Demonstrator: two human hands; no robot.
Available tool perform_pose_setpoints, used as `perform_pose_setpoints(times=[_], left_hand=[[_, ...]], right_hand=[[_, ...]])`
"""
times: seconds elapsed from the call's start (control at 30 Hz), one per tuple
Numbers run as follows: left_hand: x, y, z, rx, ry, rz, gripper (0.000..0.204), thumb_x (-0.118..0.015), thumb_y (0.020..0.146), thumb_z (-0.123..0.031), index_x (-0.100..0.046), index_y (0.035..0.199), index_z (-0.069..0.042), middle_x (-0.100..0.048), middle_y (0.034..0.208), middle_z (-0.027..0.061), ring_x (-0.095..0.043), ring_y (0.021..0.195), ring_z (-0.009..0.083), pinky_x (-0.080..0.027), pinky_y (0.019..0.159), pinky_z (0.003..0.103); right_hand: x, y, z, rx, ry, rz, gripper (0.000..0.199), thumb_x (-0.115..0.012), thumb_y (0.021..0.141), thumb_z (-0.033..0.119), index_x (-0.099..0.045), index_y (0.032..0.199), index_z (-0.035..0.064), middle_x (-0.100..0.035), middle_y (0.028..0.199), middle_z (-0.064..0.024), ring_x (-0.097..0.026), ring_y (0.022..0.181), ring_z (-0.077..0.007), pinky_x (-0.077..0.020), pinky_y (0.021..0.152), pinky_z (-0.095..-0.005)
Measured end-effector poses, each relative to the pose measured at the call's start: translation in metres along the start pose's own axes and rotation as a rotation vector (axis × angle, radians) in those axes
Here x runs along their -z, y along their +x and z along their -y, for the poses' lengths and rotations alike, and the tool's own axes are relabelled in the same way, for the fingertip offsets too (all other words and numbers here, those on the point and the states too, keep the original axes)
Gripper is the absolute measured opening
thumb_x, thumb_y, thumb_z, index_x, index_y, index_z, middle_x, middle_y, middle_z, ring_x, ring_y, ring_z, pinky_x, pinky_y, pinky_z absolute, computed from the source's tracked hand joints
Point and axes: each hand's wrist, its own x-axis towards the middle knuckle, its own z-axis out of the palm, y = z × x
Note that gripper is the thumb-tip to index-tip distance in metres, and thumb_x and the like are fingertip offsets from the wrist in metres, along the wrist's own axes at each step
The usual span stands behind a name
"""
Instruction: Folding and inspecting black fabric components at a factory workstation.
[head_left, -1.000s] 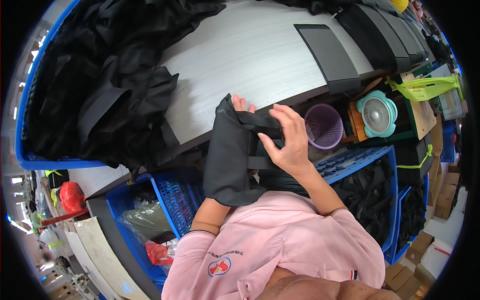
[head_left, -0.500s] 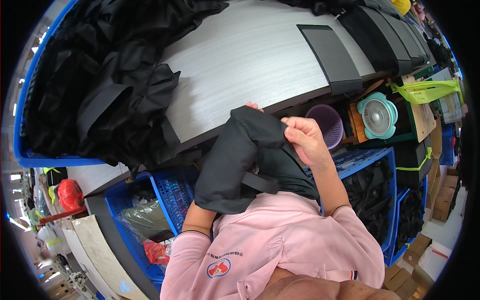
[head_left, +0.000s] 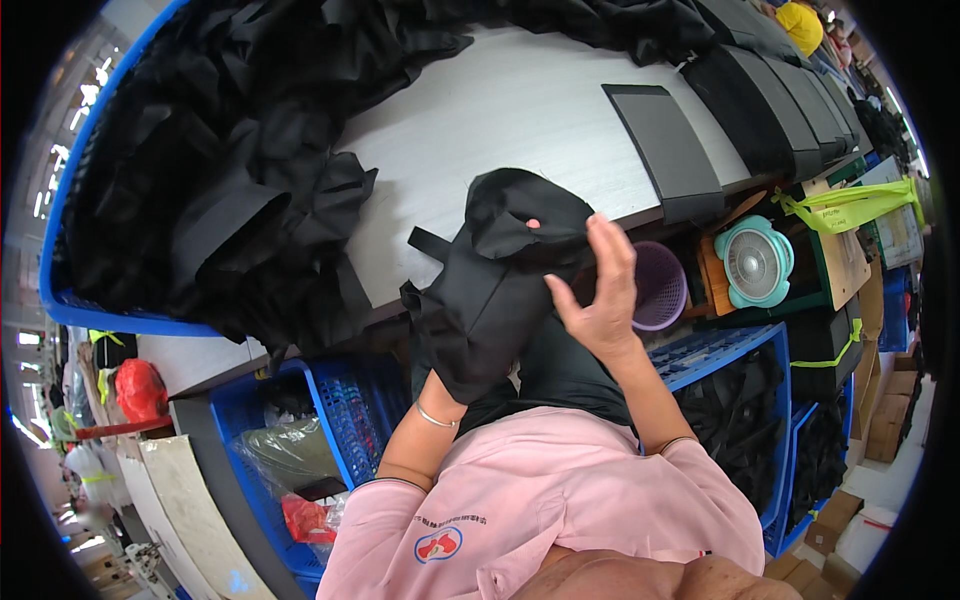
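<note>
A black sewn cloth piece [head_left: 480, 300], shaped like a pouch or sleeve, covers my left hand up to the wrist. Only a fingertip of my left hand [head_left: 533, 224] shows, poking out near the far end of the cloth; its other fingers are hidden. A short black strap sticks out from the cloth's left side. My right hand [head_left: 602, 300] stands open beside the cloth's right edge, thumb and fingers apart, nothing between them. The cloth's far end reaches over the near edge of the grey table [head_left: 540, 110].
A blue crate [head_left: 130, 318] heaped with black cloth pieces sits at the table's left. A flat grey-black panel [head_left: 665, 145] and several folded ones lie at right. Below are a purple basket [head_left: 660, 285], a turquoise fan [head_left: 755, 260] and blue crates [head_left: 740, 350] [head_left: 340, 400].
My right hand has let go of the cloth's edge and opened. The cloth has moved farther from my body, pulled over my left hand, with its strap now pointing left.
</note>
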Motion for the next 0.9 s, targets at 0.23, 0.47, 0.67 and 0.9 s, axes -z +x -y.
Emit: perform_pose_setpoints(times=[0.23, 0.47, 0.67, 0.9], left_hand=[[-0.019, -0.023, -0.023, -0.003, 0.101, 0.035, 0.043, -0.06, 0.095, -0.013, -0.053, 0.135, 0.002, -0.058, 0.133, 0.0169, -0.056, 0.121, 0.028, -0.043, 0.105, 0.036], [-0.003, 0.011, -0.007, -0.195, 0.365, -0.054, 0.042, -0.062, 0.094, -0.016, -0.056, 0.132, 0.001, -0.062, 0.127, 0.0154, -0.06, 0.115, 0.0293, -0.047, 0.1, 0.037], [0.018, 0.01, 0.023, -0.242, 0.623, -0.09, 0.043, -0.062, 0.094, -0.017, -0.056, 0.132, 0.001, -0.063, 0.126, 0.0152, -0.061, 0.113, 0.0294, -0.049, 0.099, 0.038], [-0.008, 0.008, 0.044, 0.682, -1.032, -0.292, 0.054, -0.051, 0.104, -0.02, -0.034, 0.151, 0.002, -0.049, 0.145, 0.0102, -0.049, 0.129, 0.0184, -0.037, 0.111, 0.033]], right_hand=[[-0.011, 0.015, -0.02, 0.201, -0.194, -0.002, 0.054, -0.072, 0.066, -0.003, -0.065, 0.118, 0.0062, -0.061, 0.114, -0.0114, -0.064, 0.086, -0.0252, -0.0531, 0.078, -0.0354], [0.012, 0.001, -0.011, 0.034, 0.266, 0.419, 0.011, -0.075, 0.078, 0.006, -0.068, 0.086, 0.0054, -0.064, 0.101, -0.0065, -0.064, 0.094, -0.0261, -0.0508, 0.087, -0.0364], [0.041, 0.04, -0.03, -0.199, 0.677, 0.571, 0.011, -0.072, 0.083, 0.009, -0.064, 0.079, 0.002, -0.058, 0.119, -0.0073, -0.056, 0.117, -0.0254, -0.0313, 0.115, -0.0454], [-0.032, 0.103, -0.098, -0.403, 0.473, -0.036, 0.017, -0.059, 0.098, 0.005, -0.065, 0.11, -0.0044, -0.059, 0.115, -0.0107, -0.062, 0.104, -0.0193, -0.0498, 0.088, -0.0282]])
